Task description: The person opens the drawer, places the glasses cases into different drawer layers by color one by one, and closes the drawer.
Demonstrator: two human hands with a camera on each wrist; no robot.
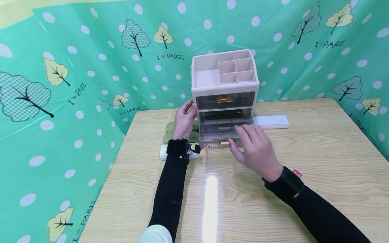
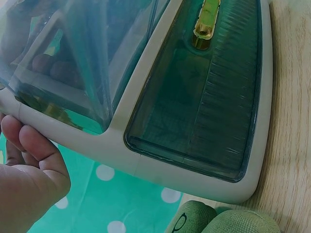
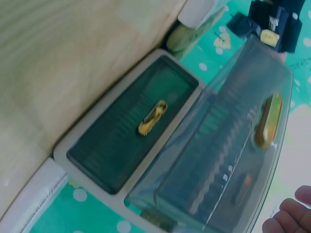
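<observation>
A cream desktop organizer (image 1: 225,88) with smoky see-through drawers stands on the table. Its middle drawer (image 1: 209,136) is pulled out, and a gold handle (image 2: 206,22) of the lower drawer shows in the left wrist view. My left hand (image 1: 184,121) rests against the organizer's left side, fingers bent at the frame's edge. By the pulled-out drawer's front right corner hovers my right hand (image 1: 256,148), its fingers loosely bent and holding nothing. In the right wrist view a gap separates the right fingers (image 3: 286,218) from the drawer's gold handle (image 3: 268,120).
Two green cases with a glasses mark (image 1: 170,127) lie left of the organizer, partly behind my left hand. A white box (image 1: 163,152) sits in front of them. Another long white box (image 1: 271,122) lies to the right. A patterned green cloth (image 1: 212,37) hangs behind the table.
</observation>
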